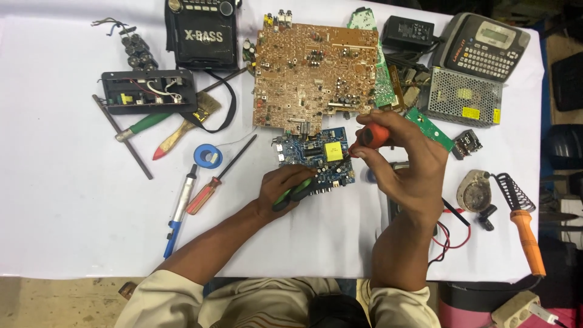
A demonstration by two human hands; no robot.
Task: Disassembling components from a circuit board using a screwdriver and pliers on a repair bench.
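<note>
A small blue circuit board (316, 159) with a yellow block on it lies at the table's middle. My left hand (284, 189) rests at the board's near edge, closed around a green-and-black handled tool (293, 194). My right hand (405, 163) is to the right of the board, gripping an orange-handled screwdriver (373, 136) whose tip points down at the board's right side. A large brown circuit board (306, 70) lies just behind the blue one.
On the white table (61, 200) lie a black radio (201, 33), a paintbrush (185, 126), a solder reel (207, 156), a desoldering pump (179, 209), a red screwdriver (215, 179), a label printer (483, 45), a metal power supply (463, 96), a soldering iron (525, 234), and red and black leads (452, 234).
</note>
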